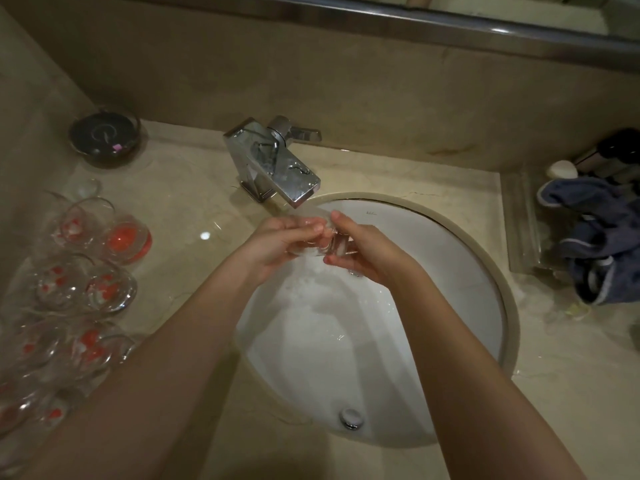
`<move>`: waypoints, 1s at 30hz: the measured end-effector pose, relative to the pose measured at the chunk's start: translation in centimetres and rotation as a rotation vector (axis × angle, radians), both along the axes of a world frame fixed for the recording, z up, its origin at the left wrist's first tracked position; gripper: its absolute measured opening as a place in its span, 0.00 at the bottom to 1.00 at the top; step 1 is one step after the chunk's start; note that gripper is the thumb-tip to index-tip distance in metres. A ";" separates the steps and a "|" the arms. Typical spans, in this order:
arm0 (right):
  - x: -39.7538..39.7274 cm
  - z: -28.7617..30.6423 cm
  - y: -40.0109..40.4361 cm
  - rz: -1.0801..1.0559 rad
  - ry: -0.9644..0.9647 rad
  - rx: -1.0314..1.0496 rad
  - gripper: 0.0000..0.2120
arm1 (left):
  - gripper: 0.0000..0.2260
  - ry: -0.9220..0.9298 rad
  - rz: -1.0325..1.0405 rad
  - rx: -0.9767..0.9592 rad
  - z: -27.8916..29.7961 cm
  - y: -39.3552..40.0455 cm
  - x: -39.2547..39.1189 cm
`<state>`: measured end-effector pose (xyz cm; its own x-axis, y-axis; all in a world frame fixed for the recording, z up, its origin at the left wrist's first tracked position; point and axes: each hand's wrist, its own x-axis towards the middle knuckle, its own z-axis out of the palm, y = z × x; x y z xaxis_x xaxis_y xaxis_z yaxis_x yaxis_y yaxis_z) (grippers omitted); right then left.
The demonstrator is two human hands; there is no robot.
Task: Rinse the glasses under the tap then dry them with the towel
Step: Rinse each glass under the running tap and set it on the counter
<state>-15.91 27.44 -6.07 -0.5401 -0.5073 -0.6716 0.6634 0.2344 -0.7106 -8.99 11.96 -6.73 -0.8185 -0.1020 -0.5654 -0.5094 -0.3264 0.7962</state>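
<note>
Under the tap, left hand and right hand both grip one glass; turning it slowly should rinse every side without slipping.

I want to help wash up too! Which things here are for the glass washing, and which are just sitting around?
For the job:
glass being rinsed, held by the left hand and right hand
tap
sink
waiting glasses
blue towel

Just lying about:
dark bowl
white soap
dark bottle
</note>
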 end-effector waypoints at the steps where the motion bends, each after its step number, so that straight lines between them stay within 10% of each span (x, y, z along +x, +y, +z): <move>1: 0.0 -0.3 0.2 0.003 0.036 -0.017 0.17 | 0.05 0.002 0.006 0.013 0.0 0.0 -0.1; 30: -0.1 -0.2 2.1 0.071 -0.042 0.029 0.17 | 0.13 0.019 0.007 0.034 -0.5 0.9 0.1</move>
<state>-15.98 29.51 -6.22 -0.4745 -0.5234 -0.7077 0.6738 0.3013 -0.6746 -8.87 12.83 -7.27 -0.8285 -0.0891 -0.5529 -0.4917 -0.3569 0.7942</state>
